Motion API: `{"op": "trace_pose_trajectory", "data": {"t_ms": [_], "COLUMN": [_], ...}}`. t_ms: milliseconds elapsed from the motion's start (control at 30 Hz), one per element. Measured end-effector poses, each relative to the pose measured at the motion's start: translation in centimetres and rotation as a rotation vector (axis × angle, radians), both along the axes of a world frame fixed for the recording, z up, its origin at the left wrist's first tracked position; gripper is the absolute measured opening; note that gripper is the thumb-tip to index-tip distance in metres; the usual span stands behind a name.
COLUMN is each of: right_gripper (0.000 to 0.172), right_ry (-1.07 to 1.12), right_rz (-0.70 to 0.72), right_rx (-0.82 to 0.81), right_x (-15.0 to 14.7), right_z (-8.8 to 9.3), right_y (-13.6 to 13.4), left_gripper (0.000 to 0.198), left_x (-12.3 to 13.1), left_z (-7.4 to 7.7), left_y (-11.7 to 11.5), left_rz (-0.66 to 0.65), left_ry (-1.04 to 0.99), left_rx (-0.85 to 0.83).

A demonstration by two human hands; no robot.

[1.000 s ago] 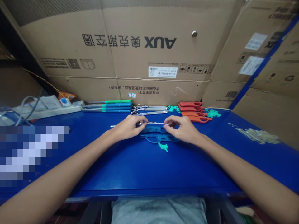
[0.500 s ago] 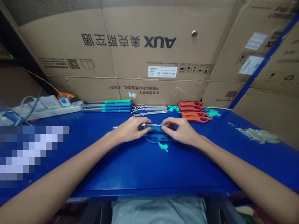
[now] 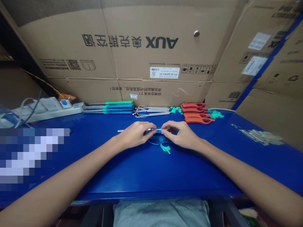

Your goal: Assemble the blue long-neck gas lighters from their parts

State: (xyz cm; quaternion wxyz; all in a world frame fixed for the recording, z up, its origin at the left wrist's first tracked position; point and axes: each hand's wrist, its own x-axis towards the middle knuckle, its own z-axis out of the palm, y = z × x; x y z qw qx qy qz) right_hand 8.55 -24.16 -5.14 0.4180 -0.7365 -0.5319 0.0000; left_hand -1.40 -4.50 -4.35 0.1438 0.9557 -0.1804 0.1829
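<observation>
My left hand (image 3: 136, 134) is closed around a thin silver metal rod (image 3: 120, 130) whose far end sticks out to the left. Thin white wires run from the rod's right end to my right hand (image 3: 181, 134), whose thumb and fingers are pinched on them. Just beneath the fingertips lie blue plastic handle shells (image 3: 155, 141), partly covered by both hands. A small mint-green plastic piece (image 3: 165, 148) rests on the table in front of the shells.
Along the cardboard (image 3: 132, 69) lie blue-handled tools (image 3: 119, 109), wired silver rods (image 3: 155, 114), red and orange handle shells (image 3: 195, 115) and mint-green pieces (image 3: 215, 113). Small pale parts (image 3: 262, 137) are heaped at right. A white power strip (image 3: 59, 112) stands at left.
Both hands have come slightly closer to me, and the rod has moved a little right. My fingertips are nearer together and cover more of the blue shells.
</observation>
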Motion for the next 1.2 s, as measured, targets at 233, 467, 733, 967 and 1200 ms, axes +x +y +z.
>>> {"op": "trace_pose_trajectory", "data": {"t_ms": [233,467,733,967,1200], "right_gripper": [0.016,0.015,0.021,0.027,0.017], "right_ry": [-0.015,-0.032,-0.053,-0.129,-0.163], "right_rz": [-0.005,-0.004,0.006,0.019,0.012], "right_rx": [-0.009,-0.031,-0.052,-0.051,-0.044], "right_x": [0.1,0.1,0.6,1.2,0.7], "right_z": [0.0,-0.1,-0.3,-0.4,0.3], "right_y": [-0.1,0.1,0.0,-0.1,-0.3], "left_gripper": [0.026,0.024,0.021,0.022,0.024], "left_x": [0.1,0.5,0.3,0.1,-0.2], "left_z": [-0.2,-1.0,-0.3,-0.1,0.6], "left_y": [-0.2,-0.4,-0.2,0.3,0.0], "left_rz": [0.046,0.054,0.084,0.094,0.087], "left_ry": [0.028,0.044,0.117,0.119,0.12], "left_rx": [0.027,0.051,0.001,0.009,0.051]}}
